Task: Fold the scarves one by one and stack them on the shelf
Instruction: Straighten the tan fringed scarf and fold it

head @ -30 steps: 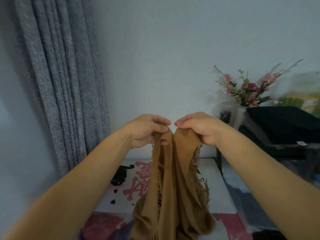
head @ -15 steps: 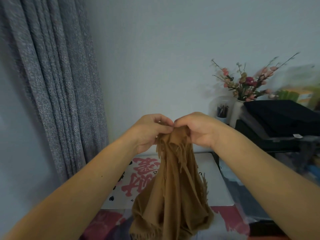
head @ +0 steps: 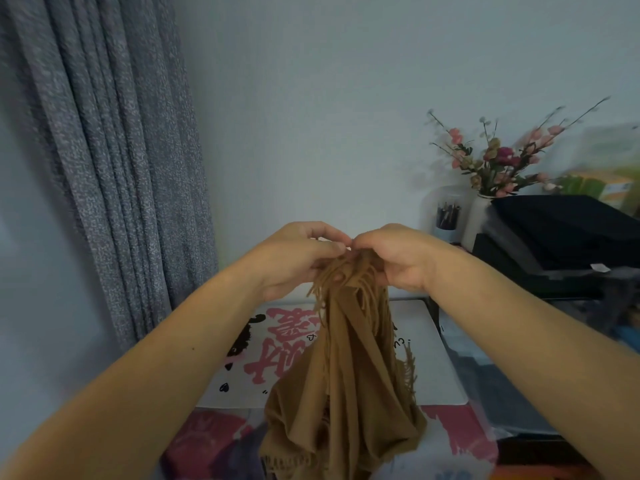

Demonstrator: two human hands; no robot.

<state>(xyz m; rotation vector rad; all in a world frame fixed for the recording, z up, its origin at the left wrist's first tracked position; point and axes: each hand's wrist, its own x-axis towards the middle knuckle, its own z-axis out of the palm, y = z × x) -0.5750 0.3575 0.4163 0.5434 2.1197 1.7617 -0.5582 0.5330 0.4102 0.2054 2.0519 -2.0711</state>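
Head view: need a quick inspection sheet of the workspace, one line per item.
Surface: white printed cloth with red characters lies below the hands; what it covers is not shown.
Job's things: brown fringed scarf hangs bunched from both hands, its lower end resting on the surface; folded dark fabric stacked at right; no shelf can be made out.
Clutter: white vase of flowers and a pen cup by the wall.
Grippers: left hand and right hand pinch the scarf's fringed top edges, fingertips meeting.
Cables: nothing seen.
Surroundings: grey curtain at left, plain wall behind.
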